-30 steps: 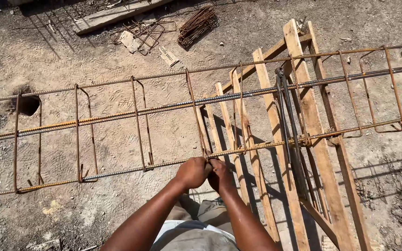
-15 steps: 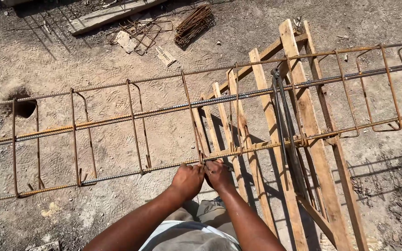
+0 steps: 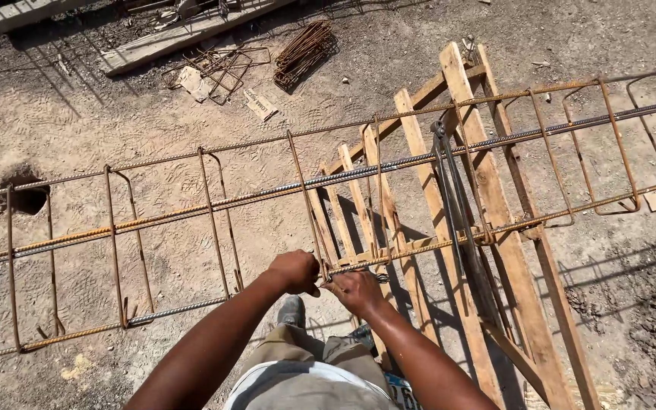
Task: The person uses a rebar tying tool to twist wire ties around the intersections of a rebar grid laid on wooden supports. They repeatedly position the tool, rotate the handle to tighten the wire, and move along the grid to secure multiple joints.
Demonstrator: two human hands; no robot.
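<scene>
Left hand [image 3: 294, 271], right hand [image 3: 356, 290] clenching tie wire at stirrup [image 3: 307, 205] on near bar [image 3: 419, 249]; stirrups at 9 o'clock seated, this joint being finished.

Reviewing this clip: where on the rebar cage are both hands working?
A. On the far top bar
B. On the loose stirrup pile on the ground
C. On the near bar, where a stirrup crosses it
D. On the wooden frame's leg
C: the left hand and right hand meet on the near bar of the rebar cage, where a stirrup crosses it.

Two bare hands, left hand [image 3: 295, 271] and right hand [image 3: 356, 291]. One long rusty steel rebar cage [image 3: 214, 203]. One slanted wooden frame [image 3: 495, 212], one bundle of rusty bent rebar stirrups [image 3: 304, 52].
</scene>
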